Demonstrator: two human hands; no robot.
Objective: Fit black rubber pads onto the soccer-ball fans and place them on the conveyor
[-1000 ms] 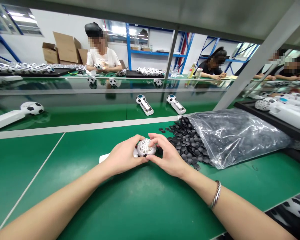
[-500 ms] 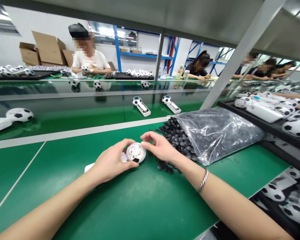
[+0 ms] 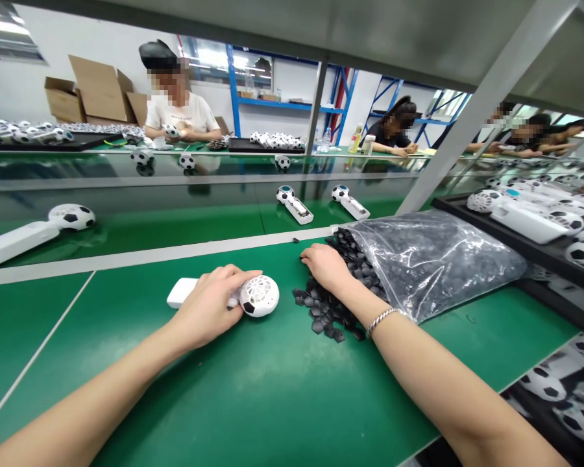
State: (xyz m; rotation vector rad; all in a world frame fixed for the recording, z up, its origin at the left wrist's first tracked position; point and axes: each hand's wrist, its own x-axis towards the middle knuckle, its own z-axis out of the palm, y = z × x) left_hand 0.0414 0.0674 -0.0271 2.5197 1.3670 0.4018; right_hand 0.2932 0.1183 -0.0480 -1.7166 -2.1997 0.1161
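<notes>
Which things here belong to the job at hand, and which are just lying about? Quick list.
Job at hand:
left hand gripping a white handheld unit with a lattice ball head
right hand on loose black hexagonal patches
clear plastic bag spilling them

Lying about:
white ball-headed units
brown cardboard boxes

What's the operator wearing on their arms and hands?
Both hands are bare: the left hand and the right hand show no gloves or rings, and neither forearm has a sleeve. The only thing worn is a twisted silver metal bracelet on the right wrist. No cables or markings show.
</notes>
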